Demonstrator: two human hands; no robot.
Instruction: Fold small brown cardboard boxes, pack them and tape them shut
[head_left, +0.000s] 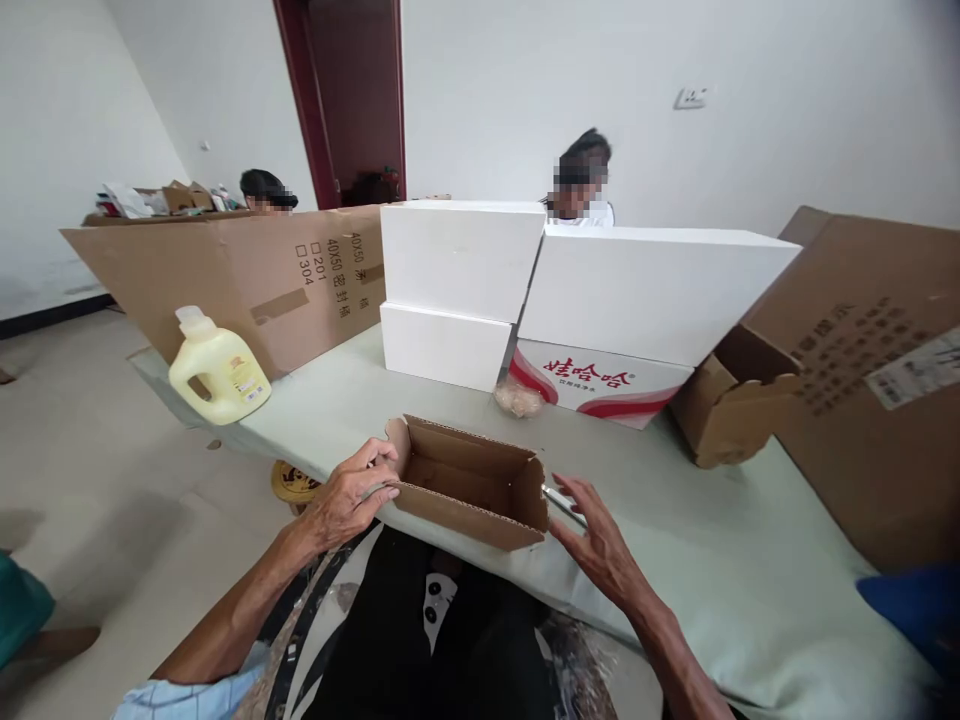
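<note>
A small open brown cardboard box (pixel 469 487) sits at the near edge of the pale green table (pixel 720 540). My left hand (pixel 351 497) grips the box's left end, fingers curled over its flap. At the right end of the box my right hand (pixel 596 543) lies with fingers stretched toward it, and a thin silvery pen-like object (pixel 564 503) lies along those fingers. The inside of the box looks empty.
White foam boxes (pixel 457 285) are stacked behind, with a red-printed carton (pixel 596 385) and a small pinkish lump (pixel 517 400) below them. A yellow detergent jug (pixel 217 368) stands at the left. Large cardboard cartons (pixel 855 380) lie at right and left. Two people sit beyond.
</note>
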